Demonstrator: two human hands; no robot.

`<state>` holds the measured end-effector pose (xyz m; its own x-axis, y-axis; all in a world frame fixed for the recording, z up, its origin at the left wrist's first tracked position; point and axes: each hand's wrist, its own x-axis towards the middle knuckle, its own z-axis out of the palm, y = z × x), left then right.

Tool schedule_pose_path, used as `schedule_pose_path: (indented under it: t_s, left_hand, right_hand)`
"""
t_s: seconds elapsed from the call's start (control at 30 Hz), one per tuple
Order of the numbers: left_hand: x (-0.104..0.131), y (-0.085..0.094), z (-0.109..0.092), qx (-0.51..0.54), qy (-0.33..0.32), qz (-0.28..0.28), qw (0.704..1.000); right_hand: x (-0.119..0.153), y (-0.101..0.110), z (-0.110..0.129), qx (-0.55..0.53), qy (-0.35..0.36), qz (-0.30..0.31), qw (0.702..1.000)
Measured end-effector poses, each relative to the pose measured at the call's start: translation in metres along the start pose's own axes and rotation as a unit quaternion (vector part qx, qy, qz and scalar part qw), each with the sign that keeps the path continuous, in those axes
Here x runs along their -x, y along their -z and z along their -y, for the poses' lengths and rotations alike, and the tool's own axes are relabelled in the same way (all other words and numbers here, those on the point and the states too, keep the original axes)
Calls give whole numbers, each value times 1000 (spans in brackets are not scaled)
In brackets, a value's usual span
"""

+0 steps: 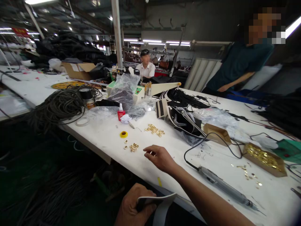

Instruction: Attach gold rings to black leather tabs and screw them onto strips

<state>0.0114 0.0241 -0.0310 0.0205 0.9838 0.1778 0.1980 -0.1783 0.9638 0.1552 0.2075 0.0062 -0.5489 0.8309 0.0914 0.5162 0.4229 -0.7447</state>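
My left hand (pixel 135 204), at the bottom centre, is closed on the edge of a dark piece with a pale strip (pixel 162 208). Over the white table, my right hand (pixel 160 157) has its fingers slightly bent and thumb apart, with nothing between them. Just left of its fingertips lies a small cluster of gold metal rings (pixel 134 147). Behind that sits a larger pile of gold pieces (pixel 155 130). A yellow tape roll (pixel 123 134) lies beside two loose gold rings.
A grey corded hand tool (pixel 225 185) lies at right, near a cardboard tray (pixel 263 160) of gold pieces. Striped bags (pixel 181 121), plastic wrap and a red bottle (pixel 121 113) stand further back. Two people are beyond the table (pixel 103 135).
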Motion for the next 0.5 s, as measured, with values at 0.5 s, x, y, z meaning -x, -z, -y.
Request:
schedule_pose_path:
  t_s: [0.5]
  left_hand:
    - [-15, 7, 1, -13, -105, 1, 994]
  right_hand:
    - [-68, -39, -21, 179, 2, 40, 983]
